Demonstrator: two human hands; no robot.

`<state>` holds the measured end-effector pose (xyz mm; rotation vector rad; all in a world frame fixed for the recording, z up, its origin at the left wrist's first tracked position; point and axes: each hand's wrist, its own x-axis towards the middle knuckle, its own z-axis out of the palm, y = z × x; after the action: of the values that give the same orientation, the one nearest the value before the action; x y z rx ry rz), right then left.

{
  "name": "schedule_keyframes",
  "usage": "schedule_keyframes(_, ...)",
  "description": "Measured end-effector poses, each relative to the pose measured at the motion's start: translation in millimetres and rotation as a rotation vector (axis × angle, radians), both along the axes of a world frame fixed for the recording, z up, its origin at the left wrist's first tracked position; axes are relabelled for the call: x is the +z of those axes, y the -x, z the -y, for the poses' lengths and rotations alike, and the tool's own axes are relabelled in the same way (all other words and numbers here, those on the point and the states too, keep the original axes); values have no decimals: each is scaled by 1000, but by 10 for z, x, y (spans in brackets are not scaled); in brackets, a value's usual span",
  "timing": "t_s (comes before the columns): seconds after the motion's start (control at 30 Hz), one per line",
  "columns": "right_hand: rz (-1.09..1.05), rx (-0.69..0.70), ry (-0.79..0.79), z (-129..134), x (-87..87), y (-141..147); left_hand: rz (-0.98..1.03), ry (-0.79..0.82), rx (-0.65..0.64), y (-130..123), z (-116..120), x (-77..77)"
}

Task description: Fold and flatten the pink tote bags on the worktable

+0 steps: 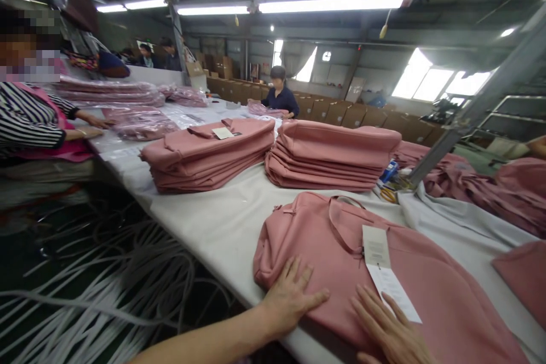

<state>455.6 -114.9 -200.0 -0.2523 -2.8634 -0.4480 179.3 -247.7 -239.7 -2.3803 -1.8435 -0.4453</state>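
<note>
A pink bag (pixel 409 273) with a carry handle (pixel 341 227) lies flat on the cloth-covered table in front of me. From it hangs a paper tag (pixel 379 247), with a white sheet folded down below. My left hand (pixel 290 296) rests open on the bag's near left part, thumb pointing right. Close to the white sheet, my right hand (pixel 386 324) lies with fingers stretched out on the bag's surface. Neither hand grips anything. Behind the bag stand two piles of the same pink bags, a left pile (pixel 209 159) with a tag on top and a right pile (pixel 333 156).
A co-worker in a striped sleeve (pixel 32 116) handles plastic-wrapped bags (pixel 136 122) at the left; another person (pixel 279 96) stands at the far end. Scissors (pixel 387 193) lie near a slanted metal post (pixel 469 102). More pink pieces (pixel 478 187) lie right. White cords (pixel 128 284) cover the floor.
</note>
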Motion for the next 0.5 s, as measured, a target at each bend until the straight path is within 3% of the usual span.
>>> schedule_keyframes(0.07,14,-4,-15,-27,-94,197,26,-14,10,-35,47,73)
schedule_keyframes(0.13,9,-24,-24,-63,-224,267,104,-4,-21,-39,111,246)
schedule_keyframes(0.23,16,-26,-38,-102,-343,239,481,36,-23,117,181,640)
schedule_keyframes(0.27,12,-19,-50,-108,-352,224,648,28,76,224,184,770)
schedule_keyframes(0.33,8,-12,-71,-109,-341,207,907,-31,409,496,150,953)
schedule_keyframes(0.4,1,-8,-81,-104,-319,213,984,-50,651,785,83,985)
schedule_keyframes(0.43,0,-13,-81,-103,-311,221,1005,-10,693,910,50,944)
schedule_keyframes(0.5,-27,-12,-94,-111,-309,241,1078,143,655,1088,4,796)
